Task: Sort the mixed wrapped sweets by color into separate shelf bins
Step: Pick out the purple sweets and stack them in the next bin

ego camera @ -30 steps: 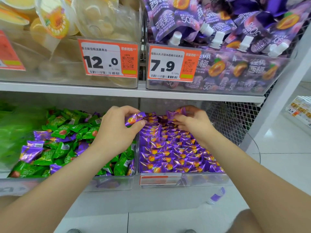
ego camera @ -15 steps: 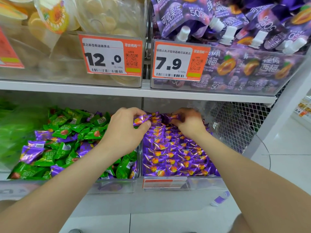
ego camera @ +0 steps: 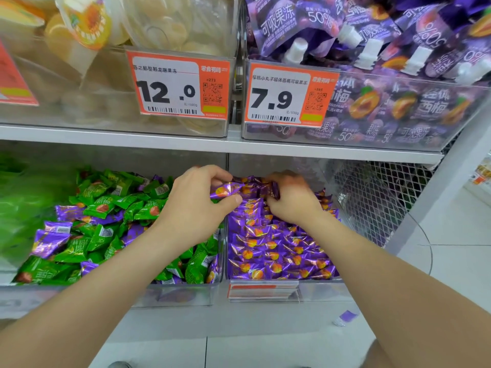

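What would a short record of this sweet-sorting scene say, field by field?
Left bin: green sweets with stray purple sweets mixed in
Right bin: purple sweets only
Left hand: pinches a purple sweet above the divider between the bins
Right hand: grips a purple wrapper at the back of the right bin
Shelf above: 12.0 tag, 7.9 tag

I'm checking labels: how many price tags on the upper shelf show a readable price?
2: the 12.0 tag on the left, and the 7.9 tag to its right. A third orange tag at the left edge is cut off, so its price is hidden.
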